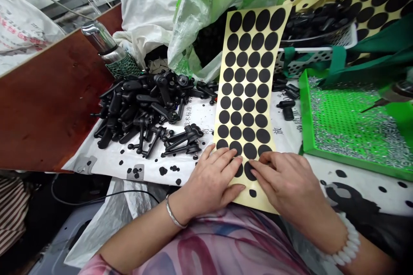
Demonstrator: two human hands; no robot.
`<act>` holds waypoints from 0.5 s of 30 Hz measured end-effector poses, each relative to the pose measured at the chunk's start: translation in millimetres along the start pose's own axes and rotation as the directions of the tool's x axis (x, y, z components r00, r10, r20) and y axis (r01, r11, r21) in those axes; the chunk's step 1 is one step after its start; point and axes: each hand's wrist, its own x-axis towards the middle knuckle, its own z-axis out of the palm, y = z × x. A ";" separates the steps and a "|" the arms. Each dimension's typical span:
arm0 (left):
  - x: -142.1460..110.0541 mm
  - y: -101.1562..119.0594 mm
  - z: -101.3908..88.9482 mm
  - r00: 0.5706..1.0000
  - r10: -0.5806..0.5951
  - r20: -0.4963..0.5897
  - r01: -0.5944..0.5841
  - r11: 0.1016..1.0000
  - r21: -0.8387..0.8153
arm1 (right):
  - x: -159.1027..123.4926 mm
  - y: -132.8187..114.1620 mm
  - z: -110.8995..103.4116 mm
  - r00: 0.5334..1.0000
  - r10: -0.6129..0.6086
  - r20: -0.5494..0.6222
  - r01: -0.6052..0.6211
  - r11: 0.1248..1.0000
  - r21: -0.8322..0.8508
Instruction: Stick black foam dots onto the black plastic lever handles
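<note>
A long pale-yellow backing sheet point(243, 97) with rows of black round stickers lies in front of me, its far end raised against the bags and basket. My left hand point(213, 176) rests flat on the sheet's near left part, fingers outstretched over a few stickers. At the near end, my right hand point(290, 182) has its thumb and forefinger pinched at the edge of a black round sticker point(248, 175). That sticker still appears to lie against the backing. A small black dot point(253, 193) sits below it. The right hand's other fingers are curled and partly hidden.
Black plastic lever-like parts point(142, 103) are heaped on the left. A green tray point(355, 161) of small metal pins stands at right, below a pointed driver tool point(377, 104). Behind are a white basket point(309, 56) of black parts and plastic bags point(206, 13). A brown board point(54, 99) borders the left.
</note>
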 end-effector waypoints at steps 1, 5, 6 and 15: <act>0.4 -0.7 1.6 1.000 -0.008 0.003 0.008 1.000 -0.014 | 0.6 0.9 0.2 1.000 0.011 0.010 -0.012 1.000 0.022; 0.6 -3.8 3.5 0.999 -0.025 -0.020 0.024 0.999 -0.049 | 7.0 9.0 1.9 0.987 0.113 0.117 -0.130 0.981 0.145; 0.5 -4.2 3.8 0.999 -0.027 -0.024 0.026 0.998 -0.050 | 9.4 10.9 2.5 0.981 0.129 0.144 -0.152 0.975 0.160; -0.3 -4.4 4.0 0.999 -0.021 -0.048 0.020 1.000 -0.018 | -4.2 -5.0 3.4 0.998 -0.029 0.055 0.033 0.996 -0.077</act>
